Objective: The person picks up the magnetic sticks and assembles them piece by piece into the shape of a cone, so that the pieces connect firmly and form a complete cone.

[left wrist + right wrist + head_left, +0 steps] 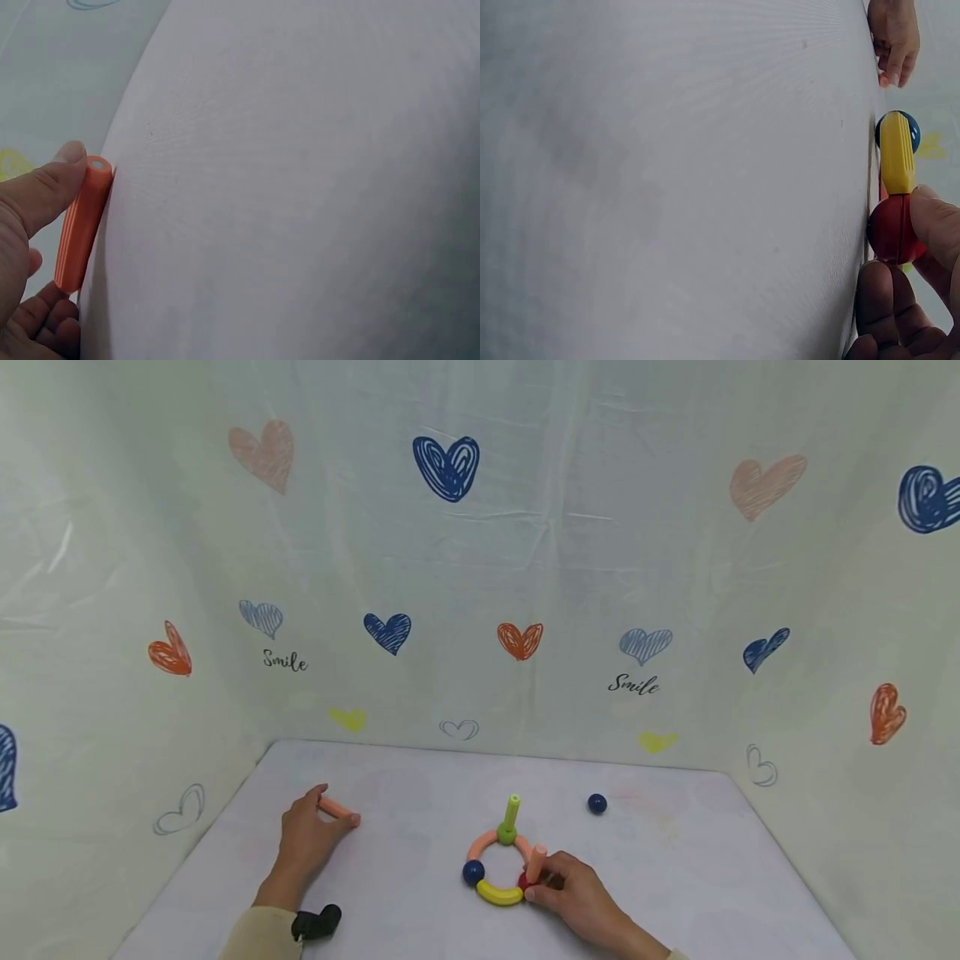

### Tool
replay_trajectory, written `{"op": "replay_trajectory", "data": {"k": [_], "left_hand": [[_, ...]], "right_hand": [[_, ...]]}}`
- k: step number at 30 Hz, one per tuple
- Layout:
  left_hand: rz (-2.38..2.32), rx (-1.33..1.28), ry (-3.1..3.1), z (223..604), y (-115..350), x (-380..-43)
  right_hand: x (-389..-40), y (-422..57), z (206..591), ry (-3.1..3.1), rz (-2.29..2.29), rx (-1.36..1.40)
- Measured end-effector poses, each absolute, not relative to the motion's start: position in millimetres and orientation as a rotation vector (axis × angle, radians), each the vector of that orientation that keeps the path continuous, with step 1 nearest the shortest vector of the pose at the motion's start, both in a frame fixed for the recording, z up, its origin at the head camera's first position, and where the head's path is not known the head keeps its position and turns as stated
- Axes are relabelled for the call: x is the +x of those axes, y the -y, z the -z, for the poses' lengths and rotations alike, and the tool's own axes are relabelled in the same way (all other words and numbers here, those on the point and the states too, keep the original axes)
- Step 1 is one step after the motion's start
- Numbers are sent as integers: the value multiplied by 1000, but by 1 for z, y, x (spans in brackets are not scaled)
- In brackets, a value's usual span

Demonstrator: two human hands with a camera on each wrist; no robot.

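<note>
At the left of the table my left hand pinches an orange rod near its ends; the left wrist view shows that ribbed orange rod between thumb and fingers. My right hand grips the red ball of a ring of toy pieces. The ring joins a yellow curved piece, a blue ball, orange curved pieces and a green ball. A light green rod stands up from the green ball. Another orange rod rises at the red ball, partly beside my right fingers.
A loose dark blue ball lies on the white table, beyond the right hand. A curtain printed with hearts surrounds the table at the back and sides. A black strap device sits at the left wrist.
</note>
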State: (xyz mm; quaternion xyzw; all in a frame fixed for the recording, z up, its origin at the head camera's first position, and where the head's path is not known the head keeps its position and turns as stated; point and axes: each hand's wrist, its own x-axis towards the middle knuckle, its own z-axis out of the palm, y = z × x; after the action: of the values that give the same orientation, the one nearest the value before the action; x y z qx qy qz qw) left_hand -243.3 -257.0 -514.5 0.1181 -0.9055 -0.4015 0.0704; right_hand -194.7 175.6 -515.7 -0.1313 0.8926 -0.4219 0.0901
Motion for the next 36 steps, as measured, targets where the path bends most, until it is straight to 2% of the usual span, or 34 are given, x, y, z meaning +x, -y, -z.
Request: {"op": "replay_trajectory", "data": {"k": [9, 23, 36], "left_hand": [[1138, 314, 2735, 518, 253, -246], [1271, 150, 2560, 522, 239, -250], [1369, 246, 2537, 519, 235, -247]], "right_hand": [[-193, -178, 515, -2644, 1281, -410], [-194, -177, 516, -2652, 1241, -417], [-193, -176, 512, -2657, 1233, -417]]}}
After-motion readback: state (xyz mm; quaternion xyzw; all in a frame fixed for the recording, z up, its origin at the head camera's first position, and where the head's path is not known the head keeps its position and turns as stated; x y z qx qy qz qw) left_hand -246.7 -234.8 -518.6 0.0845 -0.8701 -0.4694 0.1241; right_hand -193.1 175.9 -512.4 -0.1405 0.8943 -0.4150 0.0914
